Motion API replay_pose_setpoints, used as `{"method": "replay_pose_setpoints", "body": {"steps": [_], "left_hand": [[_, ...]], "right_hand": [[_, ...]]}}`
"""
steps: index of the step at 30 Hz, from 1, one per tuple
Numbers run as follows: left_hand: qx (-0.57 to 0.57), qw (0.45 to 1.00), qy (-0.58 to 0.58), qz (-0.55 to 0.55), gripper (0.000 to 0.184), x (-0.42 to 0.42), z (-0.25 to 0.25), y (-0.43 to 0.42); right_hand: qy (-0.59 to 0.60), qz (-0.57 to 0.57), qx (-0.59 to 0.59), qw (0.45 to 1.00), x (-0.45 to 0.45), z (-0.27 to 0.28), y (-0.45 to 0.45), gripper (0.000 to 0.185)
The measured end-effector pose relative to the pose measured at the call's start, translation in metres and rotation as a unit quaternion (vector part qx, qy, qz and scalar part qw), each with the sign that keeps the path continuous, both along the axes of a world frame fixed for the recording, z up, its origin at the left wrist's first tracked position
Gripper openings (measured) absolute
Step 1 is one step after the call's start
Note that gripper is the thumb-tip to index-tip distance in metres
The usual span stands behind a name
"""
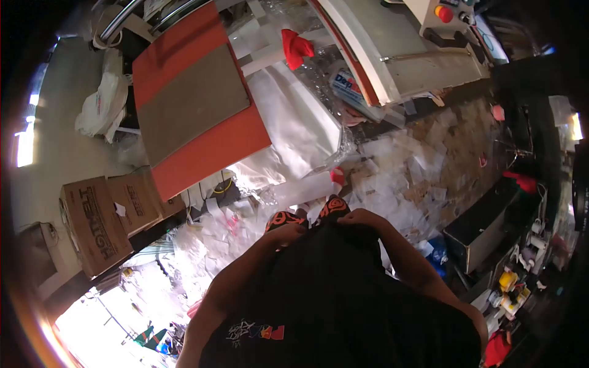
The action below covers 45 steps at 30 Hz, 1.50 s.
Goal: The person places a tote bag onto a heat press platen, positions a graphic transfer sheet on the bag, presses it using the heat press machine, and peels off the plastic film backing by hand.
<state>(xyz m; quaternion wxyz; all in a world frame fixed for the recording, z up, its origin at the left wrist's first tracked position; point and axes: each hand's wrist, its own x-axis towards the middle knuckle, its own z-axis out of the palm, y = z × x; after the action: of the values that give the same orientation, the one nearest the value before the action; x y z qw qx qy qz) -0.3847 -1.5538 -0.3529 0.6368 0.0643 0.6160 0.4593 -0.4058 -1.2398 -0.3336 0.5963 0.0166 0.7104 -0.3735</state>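
My left hand is closed at the lower hem of the black T-shirt that I wear. On the other side of the hem, my right hand pinches the same dark cloth. Both hands are at my waist, a short way apart. Just beyond them show two black shapes with orange swirls, perhaps the legs of my shorts. My fingertips are partly hidden by the cloth.
Scraps of paper and clear plastic litter the floor. Ahead stand a red-and-brown panel and a pale machine with a red button. Cardboard boxes are at left, a dark box at right.
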Motion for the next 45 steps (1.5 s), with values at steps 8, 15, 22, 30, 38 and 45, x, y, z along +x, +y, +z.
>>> {"method": "replay_pose_setpoints", "body": {"steps": [8, 15, 22, 30, 38, 45], "left_hand": [[0.119, 0.986, 0.112, 0.021, 0.039, 0.036, -0.024, -0.039], [-0.287, 0.932, 0.068, 0.21, 0.05, 0.073, -0.006, -0.112], [-0.222, 0.898, -0.081, 0.371, 0.023, 0.193, 0.006, -0.119], [-0.333, 0.882, 0.012, 0.334, 0.026, 0.216, 0.013, -0.164], [-0.325, 0.911, 0.082, 0.239, 0.037, 0.199, 0.016, -0.172], [-0.126, 0.769, -0.121, 0.615, 0.075, 0.07, -0.045, -0.082]], "right_hand": [[0.059, 0.037, -0.051, 0.996, -0.016, -0.02, -0.029, 0.053], [0.383, -0.061, 0.084, 0.918, -0.162, -0.102, -0.061, 0.032], [0.517, -0.008, 0.244, 0.82, -0.26, -0.183, -0.073, 0.051], [0.546, -0.037, 0.303, 0.78, -0.26, -0.195, -0.075, 0.052], [0.455, -0.111, 0.229, 0.854, -0.276, -0.177, -0.063, 0.022], [0.274, -0.42, -0.088, 0.861, -0.195, -0.033, -0.048, 0.022]]}}
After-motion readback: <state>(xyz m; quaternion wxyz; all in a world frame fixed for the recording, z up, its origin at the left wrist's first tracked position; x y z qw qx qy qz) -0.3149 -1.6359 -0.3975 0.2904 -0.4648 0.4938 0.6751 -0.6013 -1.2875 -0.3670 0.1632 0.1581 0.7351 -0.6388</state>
